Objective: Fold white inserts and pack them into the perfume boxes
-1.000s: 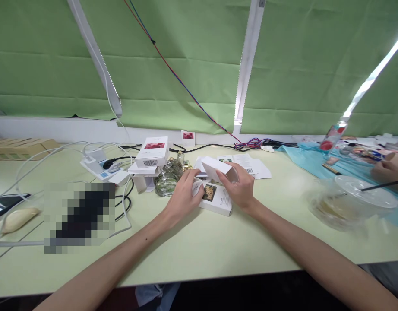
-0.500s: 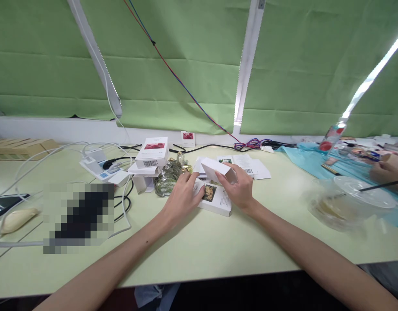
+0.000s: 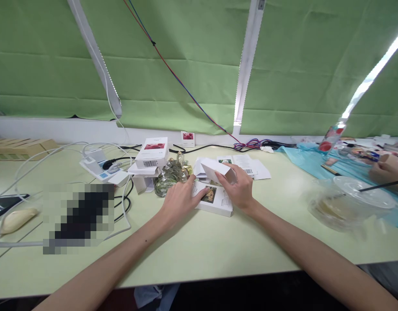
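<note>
My right hand (image 3: 238, 186) grips a small white carton (image 3: 216, 169), tilted above the table. Under it lies a flat white box with a flower picture (image 3: 216, 199). My left hand (image 3: 180, 198) rests on that box's left end, fingers curled over it. Just left of my left hand stand clear glass bottles with gold caps (image 3: 169, 176).
Stacked white boxes (image 3: 151, 156) stand behind the bottles, beside a power strip (image 3: 100, 169) with trailing cables. Paper leaflets (image 3: 251, 166) lie behind my hands. At right another person's hand (image 3: 385, 170) works over a blue sheet near a clear plastic lidded bowl (image 3: 348, 201). A phone (image 3: 6, 201) lies far left.
My left hand slid a little leftward and down along the flat box. My right hand with the carton barely moved.
</note>
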`<state>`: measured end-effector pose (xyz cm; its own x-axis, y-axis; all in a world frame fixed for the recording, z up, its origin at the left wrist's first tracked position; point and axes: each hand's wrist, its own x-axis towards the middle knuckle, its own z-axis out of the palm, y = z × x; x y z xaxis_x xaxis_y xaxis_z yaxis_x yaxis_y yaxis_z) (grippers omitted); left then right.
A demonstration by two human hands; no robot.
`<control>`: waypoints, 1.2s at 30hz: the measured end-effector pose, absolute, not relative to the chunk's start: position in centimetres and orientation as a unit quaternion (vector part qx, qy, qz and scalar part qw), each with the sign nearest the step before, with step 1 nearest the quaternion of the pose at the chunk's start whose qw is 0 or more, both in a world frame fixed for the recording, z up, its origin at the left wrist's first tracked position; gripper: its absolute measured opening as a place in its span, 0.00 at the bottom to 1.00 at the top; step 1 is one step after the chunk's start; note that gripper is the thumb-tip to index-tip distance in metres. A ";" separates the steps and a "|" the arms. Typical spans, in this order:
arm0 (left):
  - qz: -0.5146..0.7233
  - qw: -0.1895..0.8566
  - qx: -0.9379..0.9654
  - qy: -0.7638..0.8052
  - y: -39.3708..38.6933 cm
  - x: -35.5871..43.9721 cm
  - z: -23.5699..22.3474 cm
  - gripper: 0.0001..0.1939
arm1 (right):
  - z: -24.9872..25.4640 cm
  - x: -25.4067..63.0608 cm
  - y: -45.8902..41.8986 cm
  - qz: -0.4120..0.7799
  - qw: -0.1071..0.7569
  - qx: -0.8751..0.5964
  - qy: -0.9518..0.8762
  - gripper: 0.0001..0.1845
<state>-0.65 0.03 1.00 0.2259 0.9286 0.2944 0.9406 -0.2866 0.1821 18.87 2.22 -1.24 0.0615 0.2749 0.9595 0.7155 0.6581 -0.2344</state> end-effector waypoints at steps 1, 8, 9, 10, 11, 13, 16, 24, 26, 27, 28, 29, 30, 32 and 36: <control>-0.180 0.017 -0.781 -0.597 0.0 -0.6 1.0 0.26 | -1.3 18.9 2.2 -0.177 0.624 -0.377 -0.661 0.15; -0.221 0.004 -0.790 -0.572 0.2 -0.7 0.9 0.20 | -1.1 19.0 2.2 -0.184 0.618 -0.382 -0.662 0.15; -0.227 0.001 -0.794 -0.564 0.2 -0.7 0.9 0.19 | -1.1 19.0 2.2 -0.183 0.619 -0.380 -0.662 0.15; -0.233 -0.003 -0.797 -0.557 0.2 -0.6 0.9 0.17 | -1.1 19.0 2.2 -0.183 0.620 -0.378 -0.663 0.14; -0.239 -0.007 -0.801 -0.549 0.2 -0.6 0.9 0.16 | -1.1 19.0 2.2 -0.183 0.622 -0.376 -0.662 0.14; -0.254 -0.014 -0.807 -0.533 0.2 -0.6 0.8 0.15 | -1.2 19.0 2.3 -0.185 0.623 -0.376 -0.661 0.14; -0.281 -0.023 -0.814 -0.508 0.3 -0.6 0.5 0.13 | -1.2 19.1 2.4 -0.182 0.625 -0.377 -0.659 0.15; -0.366 -0.025 -0.798 -0.479 0.6 -0.8 0.2 0.16 | -1.3 19.3 2.6 -0.189 0.625 -0.385 -0.652 0.15; -0.389 -0.014 -0.793 -0.469 0.6 -0.9 0.2 0.16 | -1.3 19.3 2.7 -0.194 0.628 -0.384 -0.649 0.15; -0.402 -0.006 -0.791 -0.462 0.6 -0.9 0.2 0.16 | -1.3 19.4 2.7 -0.195 0.629 -0.382 -0.649 0.14; -0.414 0.003 -0.790 -0.452 0.6 -1.0 0.2 0.15 | -1.3 19.4 2.8 -0.195 0.629 -0.380 -0.649 0.14; -0.426 0.014 -0.789 -0.442 0.6 -1.0 0.2 0.15 | -1.2 19.4 2.8 -0.195 0.630 -0.378 -0.650 0.14; -0.438 0.029 -0.788 -0.431 0.6 -1.1 0.1 0.14 | -1.2 19.5 2.8 -0.196 0.630 -0.378 -0.650 0.14; -0.459 0.070 -0.786 -0.409 0.6 -1.2 0.1 0.12 | -1.1 19.5 2.8 -0.197 0.629 -0.380 -0.649 0.14; -0.496 0.176 -0.773 -0.353 0.6 -1.4 0.2 0.09 | -1.0 19.6 2.7 -0.197 0.628 -0.381 -0.649 0.14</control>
